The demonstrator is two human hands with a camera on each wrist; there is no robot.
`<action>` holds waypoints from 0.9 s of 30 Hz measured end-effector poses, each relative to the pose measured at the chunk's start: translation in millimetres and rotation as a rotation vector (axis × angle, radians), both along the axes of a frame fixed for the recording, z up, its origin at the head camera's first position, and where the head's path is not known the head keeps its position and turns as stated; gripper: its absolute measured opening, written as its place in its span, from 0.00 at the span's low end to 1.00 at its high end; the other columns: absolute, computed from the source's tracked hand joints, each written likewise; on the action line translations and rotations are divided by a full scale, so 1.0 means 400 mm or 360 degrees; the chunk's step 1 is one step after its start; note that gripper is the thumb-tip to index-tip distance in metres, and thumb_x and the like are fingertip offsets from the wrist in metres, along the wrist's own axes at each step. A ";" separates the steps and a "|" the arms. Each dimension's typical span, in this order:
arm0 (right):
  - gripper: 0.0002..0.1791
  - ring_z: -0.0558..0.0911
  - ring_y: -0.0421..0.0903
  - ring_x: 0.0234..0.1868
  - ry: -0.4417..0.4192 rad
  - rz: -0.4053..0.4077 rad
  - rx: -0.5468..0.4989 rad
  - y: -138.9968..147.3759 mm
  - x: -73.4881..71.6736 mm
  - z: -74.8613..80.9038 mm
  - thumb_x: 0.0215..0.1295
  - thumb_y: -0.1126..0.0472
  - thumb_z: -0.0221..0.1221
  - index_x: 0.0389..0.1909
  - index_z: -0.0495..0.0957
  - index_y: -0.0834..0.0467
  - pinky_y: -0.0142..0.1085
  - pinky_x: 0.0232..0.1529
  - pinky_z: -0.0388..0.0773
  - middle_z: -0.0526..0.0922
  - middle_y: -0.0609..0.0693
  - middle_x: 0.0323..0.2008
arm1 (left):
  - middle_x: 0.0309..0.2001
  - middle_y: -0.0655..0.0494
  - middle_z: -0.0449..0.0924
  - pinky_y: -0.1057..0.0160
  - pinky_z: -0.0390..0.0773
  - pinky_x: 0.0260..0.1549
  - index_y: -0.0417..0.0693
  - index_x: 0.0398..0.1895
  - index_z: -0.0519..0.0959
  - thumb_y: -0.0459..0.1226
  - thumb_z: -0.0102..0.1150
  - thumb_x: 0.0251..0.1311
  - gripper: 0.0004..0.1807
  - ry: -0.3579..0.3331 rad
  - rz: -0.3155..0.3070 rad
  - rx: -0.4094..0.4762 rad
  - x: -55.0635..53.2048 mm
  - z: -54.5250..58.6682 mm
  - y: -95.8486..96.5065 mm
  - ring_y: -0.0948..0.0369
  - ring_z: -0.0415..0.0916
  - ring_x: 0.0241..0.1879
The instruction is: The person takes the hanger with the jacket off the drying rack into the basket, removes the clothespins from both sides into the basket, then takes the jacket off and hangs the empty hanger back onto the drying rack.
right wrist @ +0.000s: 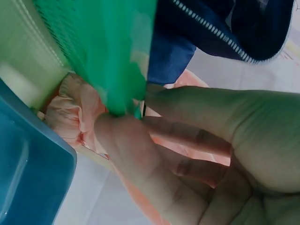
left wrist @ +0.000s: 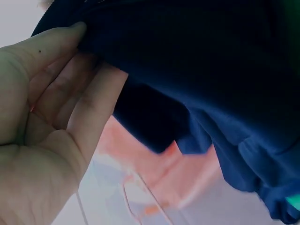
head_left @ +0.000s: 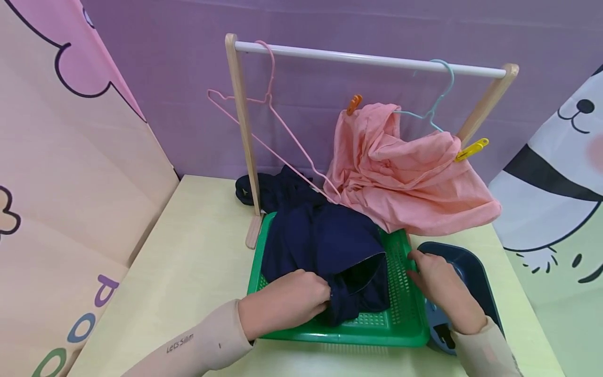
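Note:
A dark navy garment [head_left: 325, 241] lies bunched in a green plastic basket [head_left: 339, 337], part of it spilling over the far left side. My left hand [head_left: 289, 301] pinches its edge near the front; in the left wrist view, thumb and fingers [left wrist: 98, 98] hold the dark cloth. At the basket's right side, my right hand [head_left: 443, 280] grips the rim. Close up in the right wrist view, thumb and forefinger stand on either side of the green rim [right wrist: 124, 98]. An open end of the garment with a pale stitched edge [right wrist: 225, 42] shows there.
Behind the basket stands a rack with a white bar [head_left: 367, 56]. On it hang a bare pink hanger [head_left: 292, 136] and a teal hanger [head_left: 447, 89] with a pink garment [head_left: 405, 178], clipped by orange [head_left: 354, 104] and yellow [head_left: 472, 150] pegs. A dark blue basin [head_left: 476, 272] sits at right.

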State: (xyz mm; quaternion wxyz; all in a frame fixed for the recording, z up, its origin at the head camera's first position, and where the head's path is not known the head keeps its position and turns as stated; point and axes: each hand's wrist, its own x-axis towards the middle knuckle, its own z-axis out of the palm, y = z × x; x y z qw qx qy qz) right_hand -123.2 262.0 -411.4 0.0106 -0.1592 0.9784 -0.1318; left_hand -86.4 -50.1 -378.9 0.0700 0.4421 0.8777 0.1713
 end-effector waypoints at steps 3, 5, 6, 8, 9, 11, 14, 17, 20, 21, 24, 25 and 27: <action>0.14 0.78 0.49 0.28 0.0009 -0.0003 -0.0021 0.002 0.002 -0.002 0.58 0.72 0.69 0.43 0.77 0.66 0.44 0.28 0.80 0.79 0.52 0.28 | 0.19 0.67 0.72 0.76 0.66 0.22 0.54 0.22 0.81 0.33 0.63 0.66 0.13 0.0074 -0.0118 -0.0102 -0.013 -0.003 0.047 0.73 0.66 0.19; 0.14 0.79 0.49 0.28 0.0005 -0.0011 -0.0026 0.002 0.003 -0.002 0.58 0.71 0.69 0.43 0.77 0.66 0.45 0.28 0.80 0.80 0.53 0.29 | 0.17 0.67 0.69 0.76 0.63 0.20 0.55 0.20 0.80 0.33 0.61 0.68 0.15 0.0113 -0.0211 -0.0128 -0.025 -0.017 0.082 0.73 0.64 0.18; 0.14 0.79 0.49 0.28 0.0001 -0.0015 -0.0029 0.002 0.003 -0.002 0.58 0.71 0.68 0.44 0.77 0.66 0.45 0.28 0.80 0.80 0.53 0.29 | 0.16 0.67 0.68 0.76 0.61 0.20 0.55 0.19 0.79 0.33 0.60 0.68 0.16 0.0128 -0.0256 -0.0125 -0.033 -0.026 0.100 0.73 0.63 0.17; 0.14 0.79 0.50 0.29 -0.0011 -0.0023 -0.0025 0.002 0.004 -0.001 0.59 0.71 0.68 0.44 0.77 0.66 0.45 0.29 0.80 0.80 0.54 0.29 | 0.15 0.65 0.63 0.75 0.59 0.19 0.53 0.17 0.77 0.32 0.59 0.69 0.18 0.0112 -0.0319 -0.0120 -0.051 -0.048 0.136 0.71 0.61 0.16; 0.14 0.79 0.50 0.29 -0.0011 -0.0024 -0.0021 0.001 0.004 0.000 0.59 0.71 0.68 0.44 0.77 0.66 0.45 0.29 0.80 0.80 0.54 0.29 | 0.15 0.65 0.65 0.76 0.59 0.19 0.53 0.18 0.78 0.32 0.59 0.69 0.18 0.0101 -0.0337 -0.0125 -0.060 -0.063 0.154 0.72 0.61 0.16; 0.14 0.79 0.50 0.29 -0.0011 -0.0022 -0.0016 0.001 0.006 0.003 0.59 0.71 0.68 0.44 0.77 0.66 0.45 0.29 0.80 0.81 0.54 0.30 | 0.14 0.64 0.62 0.75 0.58 0.18 0.53 0.15 0.75 0.31 0.58 0.69 0.20 0.0040 -0.0346 -0.0179 -0.079 -0.098 0.188 0.70 0.58 0.16; 0.15 0.80 0.51 0.29 -0.0003 -0.0012 -0.0016 0.000 0.005 0.005 0.58 0.71 0.68 0.45 0.77 0.67 0.46 0.30 0.81 0.81 0.54 0.30 | 0.14 0.63 0.56 0.73 0.57 0.16 0.53 0.12 0.68 0.29 0.57 0.68 0.24 -0.0095 -0.0293 -0.0326 -0.103 -0.155 0.227 0.68 0.53 0.15; 0.15 0.80 0.51 0.30 -0.0024 -0.0013 -0.0019 0.000 0.005 0.005 0.59 0.71 0.68 0.45 0.76 0.67 0.47 0.31 0.82 0.81 0.55 0.31 | 0.13 0.61 0.50 0.70 0.55 0.14 0.52 0.10 0.60 0.29 0.55 0.69 0.28 -0.0200 -0.0241 -0.0466 -0.116 -0.197 0.252 0.66 0.49 0.13; 0.16 0.81 0.52 0.31 -0.0048 -0.0018 -0.0014 0.000 0.005 0.003 0.60 0.71 0.68 0.47 0.76 0.68 0.48 0.32 0.82 0.81 0.56 0.33 | 0.13 0.61 0.51 0.70 0.56 0.14 0.53 0.09 0.61 0.29 0.56 0.69 0.28 -0.0221 -0.0204 -0.0539 -0.119 -0.213 0.263 0.65 0.51 0.12; 0.16 0.81 0.52 0.31 -0.0056 -0.0021 -0.0016 0.000 0.005 0.003 0.60 0.71 0.68 0.47 0.76 0.69 0.48 0.32 0.82 0.82 0.57 0.34 | 0.12 0.61 0.51 0.70 0.56 0.14 0.52 0.09 0.61 0.29 0.56 0.69 0.28 -0.0226 -0.0198 -0.0556 -0.118 -0.212 0.264 0.65 0.51 0.12; 0.17 0.81 0.52 0.32 -0.0065 -0.0021 -0.0012 0.001 0.002 0.002 0.60 0.70 0.68 0.48 0.76 0.69 0.49 0.34 0.83 0.82 0.58 0.35 | 0.14 0.61 0.50 0.69 0.55 0.14 0.52 0.10 0.61 0.29 0.56 0.69 0.28 -0.0229 -0.0189 -0.0587 -0.109 -0.200 0.256 0.65 0.50 0.13; 0.17 0.81 0.52 0.32 -0.0069 -0.0021 -0.0011 0.002 0.001 0.001 0.60 0.70 0.68 0.49 0.76 0.69 0.49 0.34 0.83 0.82 0.58 0.35 | 0.14 0.61 0.48 0.69 0.54 0.15 0.52 0.10 0.60 0.28 0.56 0.69 0.28 -0.0232 -0.0192 -0.0580 -0.105 -0.194 0.251 0.65 0.48 0.13; 0.17 0.81 0.52 0.31 -0.0072 -0.0020 -0.0008 0.004 0.001 0.000 0.61 0.70 0.67 0.49 0.76 0.68 0.49 0.33 0.83 0.81 0.57 0.34 | 0.15 0.61 0.47 0.69 0.52 0.15 0.53 0.11 0.59 0.28 0.56 0.69 0.28 -0.0250 -0.0209 -0.0535 -0.099 -0.179 0.234 0.65 0.46 0.14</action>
